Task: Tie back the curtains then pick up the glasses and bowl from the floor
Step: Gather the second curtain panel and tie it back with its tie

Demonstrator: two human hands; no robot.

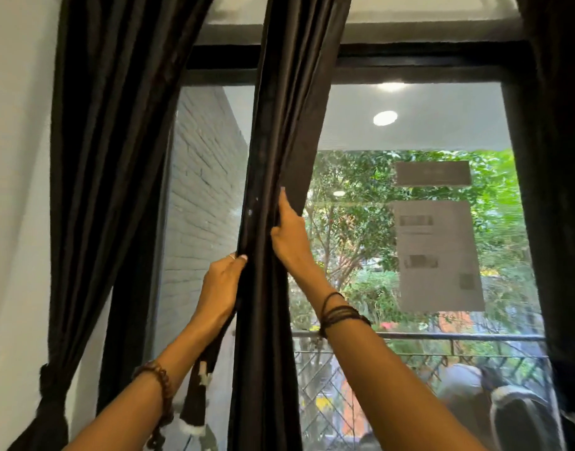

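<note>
Up high, the left hand [221, 284] pinches the near edge of the middle curtain [276, 177], thumb and fingertips closed on the fabric, a tieback strap [198, 395] dangling below its wrist. Just right of it and higher, the right hand [287, 231] grips the same gathered folds. Soft, limp, fairly heavy cloth, I judge: best bunched lower down, around the whole bundle. Far left, 1 tied curtain [94, 190] hangs. Glasses and bowl are out of view.

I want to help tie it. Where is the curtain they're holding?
In the head view, the middle curtain hangs down the centre of the window, gathered between the left hand and the right hand.
</note>
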